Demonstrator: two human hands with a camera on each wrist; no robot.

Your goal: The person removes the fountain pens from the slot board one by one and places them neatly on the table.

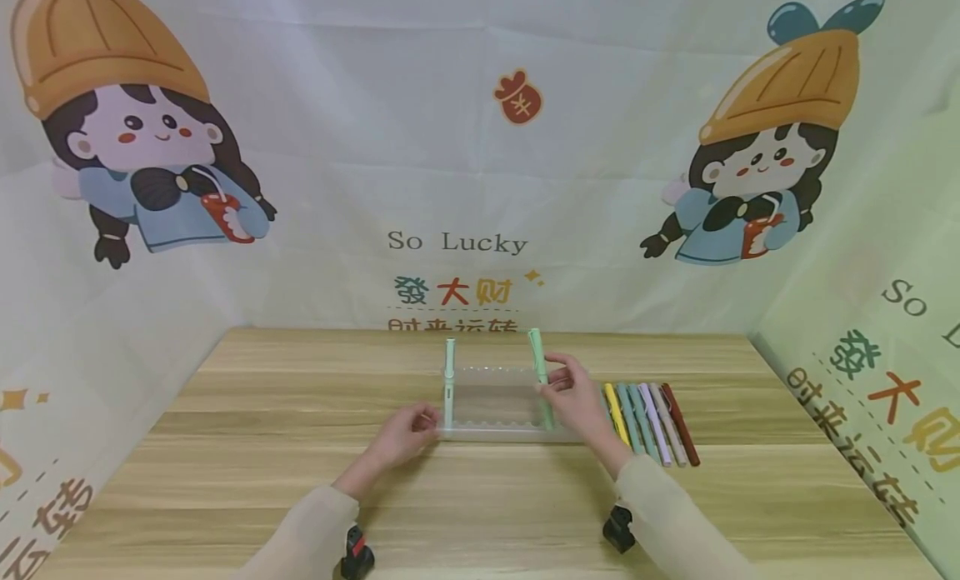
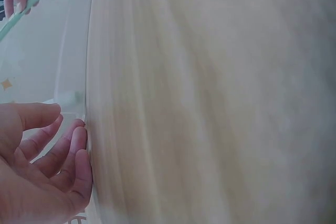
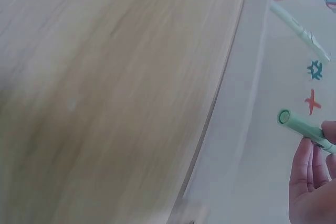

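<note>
A clear plastic pen rack [image 1: 495, 436] with notched edges sits on the table in the head view. One pale mint pen [image 1: 449, 397] stands upright at its left end. My left hand [image 1: 405, 432] is at that end, its loosely bent fingers [image 2: 80, 140] touching the rack's side. A gap shows between thumb and fingers in the left wrist view. With thumb and fingers, my right hand [image 1: 577, 401] pinches a green pen [image 1: 537, 351] over the rack's right part, slightly tilted. In the right wrist view this green pen [image 3: 299, 124] appears apart from the rack's front edge.
Right of the rack lies a row of several pens, among them a yellow pen [image 1: 617, 412], a lilac pen [image 1: 656, 422] and a dark red pen [image 1: 681, 424]. The wooden table [image 1: 480, 505] meets a printed cloth backdrop [image 1: 337, 188] at the back and sides.
</note>
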